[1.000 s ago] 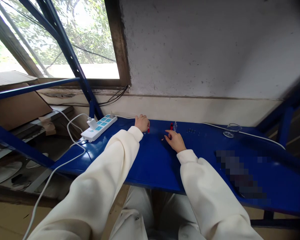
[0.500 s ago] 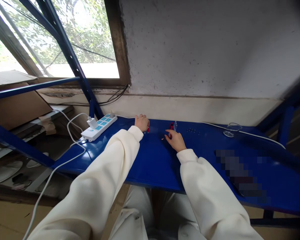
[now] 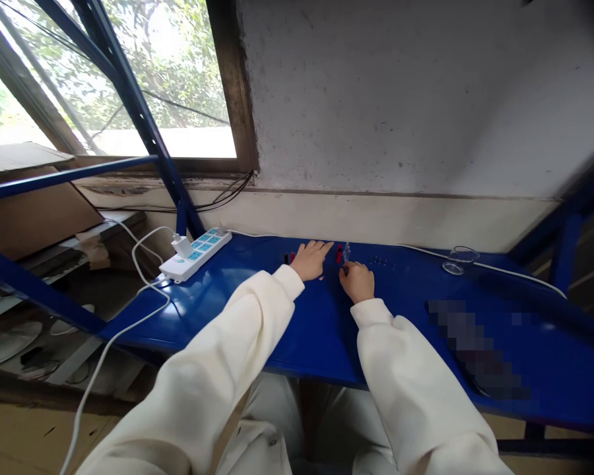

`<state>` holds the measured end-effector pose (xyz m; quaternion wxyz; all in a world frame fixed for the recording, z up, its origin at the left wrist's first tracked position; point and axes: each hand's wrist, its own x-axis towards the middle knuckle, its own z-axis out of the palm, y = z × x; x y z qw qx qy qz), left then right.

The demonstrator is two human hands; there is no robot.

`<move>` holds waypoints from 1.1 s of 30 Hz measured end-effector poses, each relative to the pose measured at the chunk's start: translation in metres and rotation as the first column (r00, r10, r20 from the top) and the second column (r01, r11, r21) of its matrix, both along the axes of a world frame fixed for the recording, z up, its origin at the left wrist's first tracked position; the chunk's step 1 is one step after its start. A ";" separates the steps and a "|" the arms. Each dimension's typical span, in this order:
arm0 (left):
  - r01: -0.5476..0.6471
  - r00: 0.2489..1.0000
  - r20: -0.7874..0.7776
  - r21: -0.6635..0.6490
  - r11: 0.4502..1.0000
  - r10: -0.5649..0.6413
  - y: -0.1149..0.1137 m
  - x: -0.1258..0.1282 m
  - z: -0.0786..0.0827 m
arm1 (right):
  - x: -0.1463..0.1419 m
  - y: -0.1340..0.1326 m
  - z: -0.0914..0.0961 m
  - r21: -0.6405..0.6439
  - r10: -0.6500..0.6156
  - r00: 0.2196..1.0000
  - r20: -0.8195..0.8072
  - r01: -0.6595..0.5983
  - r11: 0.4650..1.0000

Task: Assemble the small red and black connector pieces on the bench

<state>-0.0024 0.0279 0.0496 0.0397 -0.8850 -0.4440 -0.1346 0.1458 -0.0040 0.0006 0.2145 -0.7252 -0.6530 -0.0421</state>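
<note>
- Fingers (image 3: 323, 247) of the left hand (image 3: 309, 260) are lying stretched out and close together, flat on the blue metal tabletop (image 3: 287, 316), and are clasping nothing. Fingers (image 3: 350, 269) of the right hand (image 3: 358, 282) are curling under into a loose fist, and it is not showing whether they are pinching anything.
- Counting in the head view, two hands are reaching out of two cream sleeves (image 3: 218, 369).
- One small red plastic piece (image 3: 339, 254) and one small clear plastic piece (image 3: 346, 251) are standing side by side near the table's back edge, just beyond both hands.
- Two tiny pegs (image 3: 290, 257), one dark and one red, are sitting just left of the left hand.
- One short row of dark bits (image 3: 379, 260) is lying to the right of the clear piece, too small for counting.
- Compared with half a second ago, the left hand is now resting further right and opened flat, leaving uncovered the two pegs it was closed over. The right hand is now keeping its formerly pointing forefinger tucked in.
- One white power strip with blue sockets (image 3: 197, 253) is lying at the table's left rear. One white charger (image 3: 181, 245) is sitting plugged into it, and a white cable (image 3: 143, 264) is looping off the edge.
- One clear glass dish (image 3: 458, 260) is standing well apart on the right.
- One blue steel brace (image 3: 129, 86) is crossing the window (image 3: 178, 79), and the sleeves are hiding part of the table's front.
</note>
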 end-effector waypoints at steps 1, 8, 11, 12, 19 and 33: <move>-0.023 1.000 0.009 -0.029 0.999 0.024 -0.001 0.007 -0.008 | 0.000 0.000 0.000 0.003 -0.012 1.000 0.006 0.012 1.000; -0.105 0.990 0.087 -0.045 0.993 0.108 0.003 0.042 -0.045 | 0.002 -0.002 0.001 -0.034 -0.067 0.998 -0.004 0.066 0.997; -0.109 0.989 0.100 -0.009 0.994 0.110 0.006 0.048 -0.047 | 0.001 -0.001 0.002 -0.051 -0.075 0.997 -0.006 0.075 0.996; -0.114 0.987 0.111 0.007 0.993 0.113 0.007 0.050 -0.047 | 0.001 -0.001 0.001 -0.054 -0.077 0.997 -0.005 0.076 0.996; -0.116 0.970 0.218 0.043 0.992 0.104 0.015 0.050 -0.038 | 0.002 0.001 -0.004 -0.076 -0.048 0.999 -0.023 0.047 0.996; -0.138 0.609 0.786 -0.022 0.990 0.103 -0.024 0.003 -0.062 | -0.005 0.010 -0.021 -0.081 -0.040 0.996 -0.085 0.033 0.996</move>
